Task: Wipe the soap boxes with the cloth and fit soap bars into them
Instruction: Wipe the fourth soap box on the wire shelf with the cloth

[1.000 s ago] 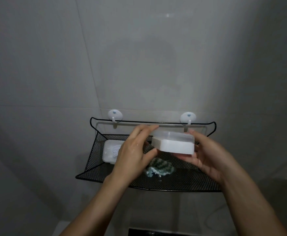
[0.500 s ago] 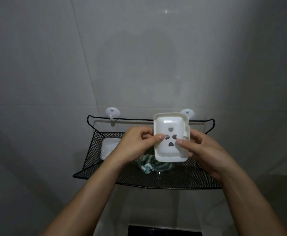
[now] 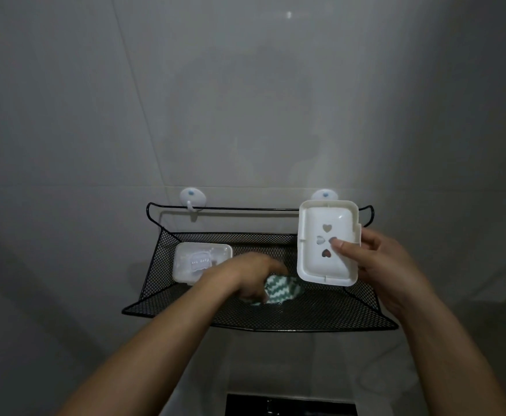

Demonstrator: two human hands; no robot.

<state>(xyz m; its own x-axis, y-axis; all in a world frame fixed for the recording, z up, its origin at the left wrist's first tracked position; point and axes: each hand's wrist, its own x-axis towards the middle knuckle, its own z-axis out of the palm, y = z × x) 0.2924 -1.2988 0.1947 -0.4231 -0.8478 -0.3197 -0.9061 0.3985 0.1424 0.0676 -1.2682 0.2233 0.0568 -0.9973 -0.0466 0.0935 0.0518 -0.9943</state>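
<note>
My right hand (image 3: 377, 265) holds a white soap box (image 3: 326, 235) upright above the right part of the black mesh shelf (image 3: 320, 313). Its open inside faces me and shows heart-shaped drain holes; my thumb presses on its inner floor. Down in the shelf's middle, my left hand (image 3: 245, 277) is blurred over the green and white zigzag cloth (image 3: 281, 288), fingers curled onto it. A second white soap box (image 3: 197, 259) with a clear lid lies at the shelf's left end.
The shelf hangs from two white wall hooks (image 3: 192, 198) on a grey tiled wall. A dark fixture (image 3: 290, 405) shows at the bottom edge below the shelf.
My left hand let go of the soap box and dropped to the cloth in the shelf. My right hand carried the open box to the right.
</note>
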